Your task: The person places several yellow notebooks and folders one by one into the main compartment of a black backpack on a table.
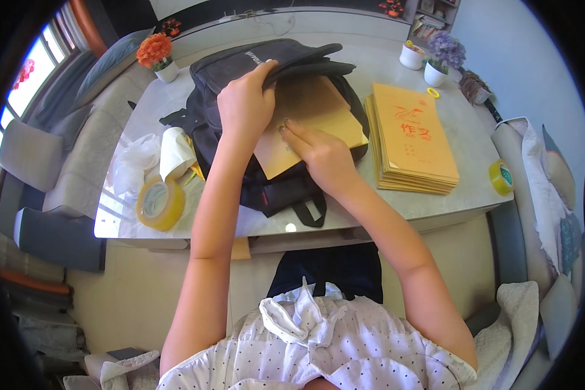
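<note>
A black backpack [219,68] lies on the glossy coffee table [419,204] with its main compartment unzipped. My left hand [246,105] grips the edge of its raised front flap. Tan paper-covered exercise books [339,122] lie partly inside the opening. My right hand [324,156] rests on the uppermost one, fingertips on its cover; whether it grips the book cannot be told. To the right of the backpack stands a neat stack of similar exercise books [414,141] with red printing on the top cover. The backpack's depth is hidden by the flap and the books.
On the left lie a roll of clear yellowish tape [161,204], a white paper roll [176,153] and a crumpled plastic bag [137,163]. Another tape roll [501,177] sits near the right edge. Potted artificial flowers [154,51] and a purple-flowered pot [438,73] stand farther back.
</note>
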The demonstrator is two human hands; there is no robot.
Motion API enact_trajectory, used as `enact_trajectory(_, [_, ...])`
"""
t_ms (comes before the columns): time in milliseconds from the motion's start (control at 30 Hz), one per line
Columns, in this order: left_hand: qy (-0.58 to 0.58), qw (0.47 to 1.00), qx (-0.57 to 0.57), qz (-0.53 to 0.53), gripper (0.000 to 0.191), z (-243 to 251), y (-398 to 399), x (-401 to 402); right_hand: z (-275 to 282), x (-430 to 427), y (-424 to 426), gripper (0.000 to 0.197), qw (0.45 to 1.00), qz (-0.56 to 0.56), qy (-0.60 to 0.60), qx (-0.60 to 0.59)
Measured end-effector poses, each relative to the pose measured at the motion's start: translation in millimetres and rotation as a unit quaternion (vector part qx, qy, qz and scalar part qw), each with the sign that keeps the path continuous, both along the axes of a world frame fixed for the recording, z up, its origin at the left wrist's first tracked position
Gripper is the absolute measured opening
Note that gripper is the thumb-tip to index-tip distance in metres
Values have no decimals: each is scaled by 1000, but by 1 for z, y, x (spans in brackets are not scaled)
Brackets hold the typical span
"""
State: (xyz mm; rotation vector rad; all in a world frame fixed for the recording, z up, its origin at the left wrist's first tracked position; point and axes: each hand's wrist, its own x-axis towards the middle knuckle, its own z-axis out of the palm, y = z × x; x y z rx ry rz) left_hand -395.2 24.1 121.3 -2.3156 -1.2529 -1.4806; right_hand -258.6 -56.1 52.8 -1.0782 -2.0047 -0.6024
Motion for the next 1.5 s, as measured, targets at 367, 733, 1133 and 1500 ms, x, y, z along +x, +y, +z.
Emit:
enact_trajectory(367, [27, 995, -95, -6, 31, -18, -8, 0, -21, 17, 54, 28, 998, -31, -43, -14])
enact_trajectory(733, [166, 986, 31, -11, 60, -87, -8, 3, -45, 50, -3, 21, 994, 7, 107, -13])
enact_trajectory(1133, [213, 976, 40, 20, 54, -84, -9, 11, -40, 49, -4, 34, 988, 17, 145, 42])
enact_trajectory(1500, [243, 969, 29, 16, 45, -77, 0, 9, -45, 57, -5, 35, 983, 2, 185, 4])
